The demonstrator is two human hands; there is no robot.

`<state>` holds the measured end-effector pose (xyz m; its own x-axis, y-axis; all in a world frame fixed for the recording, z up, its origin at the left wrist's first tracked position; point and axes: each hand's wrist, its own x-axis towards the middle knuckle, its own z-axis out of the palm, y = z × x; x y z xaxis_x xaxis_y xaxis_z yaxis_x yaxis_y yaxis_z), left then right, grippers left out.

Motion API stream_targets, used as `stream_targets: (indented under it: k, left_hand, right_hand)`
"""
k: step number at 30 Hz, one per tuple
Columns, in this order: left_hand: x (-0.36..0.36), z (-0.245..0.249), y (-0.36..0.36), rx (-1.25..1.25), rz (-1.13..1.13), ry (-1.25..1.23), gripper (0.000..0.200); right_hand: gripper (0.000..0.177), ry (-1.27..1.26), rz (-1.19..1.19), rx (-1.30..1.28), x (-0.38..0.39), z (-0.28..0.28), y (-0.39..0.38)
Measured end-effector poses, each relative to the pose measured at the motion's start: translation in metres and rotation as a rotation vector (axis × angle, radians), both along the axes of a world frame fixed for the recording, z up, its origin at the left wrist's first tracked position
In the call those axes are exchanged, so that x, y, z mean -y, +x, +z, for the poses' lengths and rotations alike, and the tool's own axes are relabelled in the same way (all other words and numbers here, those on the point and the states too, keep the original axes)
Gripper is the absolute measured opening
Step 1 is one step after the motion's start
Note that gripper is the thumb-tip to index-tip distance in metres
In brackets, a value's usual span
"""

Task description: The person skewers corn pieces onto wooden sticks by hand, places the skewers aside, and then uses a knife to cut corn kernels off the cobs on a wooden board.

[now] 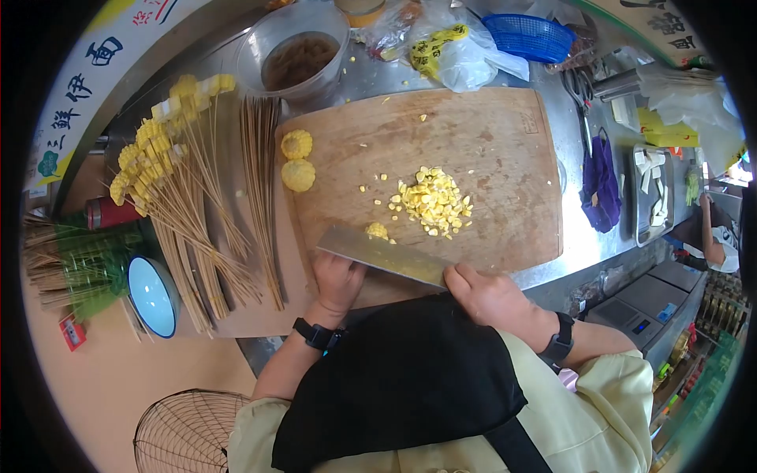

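Note:
My right hand (487,298) is wrapped around the handle end of a cleaver (382,255), whose broad blade points left over the near edge of a wooden cutting board (489,126). My left hand (339,282) is curled close to the blade's far end; the blade covers its fingertips, so what they hold is hidden. Just beyond the blade shows a small piece of corn (377,230). A pile of cut corn kernels (432,201) lies in the middle of the board, with loose kernels around it. Two round corn pieces (298,162) sit at the board's left edge.
Left of the board lie corn skewers (154,162) and bare sticks (259,181). Behind stand a clear tub (335,71), plastic bags (461,59) and a blue basket (528,38). Scissors (583,102), a purple cloth (602,181) and a metal tray (653,229) are on the right.

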<state>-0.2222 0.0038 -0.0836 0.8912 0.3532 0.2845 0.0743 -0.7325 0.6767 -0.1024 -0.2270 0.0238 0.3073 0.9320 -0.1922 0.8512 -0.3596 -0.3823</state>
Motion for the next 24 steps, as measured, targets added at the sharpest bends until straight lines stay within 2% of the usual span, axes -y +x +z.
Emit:
stream_targets:
  k: [9,20,24]
  left_hand:
    - [-0.001,0.000,0.002,0.040,-0.022,-0.019,0.024]
    - [-0.002,0.011,0.008,0.052,-0.039,-0.009,0.028]
    - [0.001,0.007,0.004,-0.020,-0.067,-0.147,0.030]
  right_hand:
    - [0.020,-0.013,-0.029,0.053,-0.009,0.005,-0.006]
    - [0.017,0.036,-0.026,-0.036,-0.038,-0.016,0.002]
    - [0.021,-0.010,-0.026,-0.070,-0.041,-0.017,0.005]
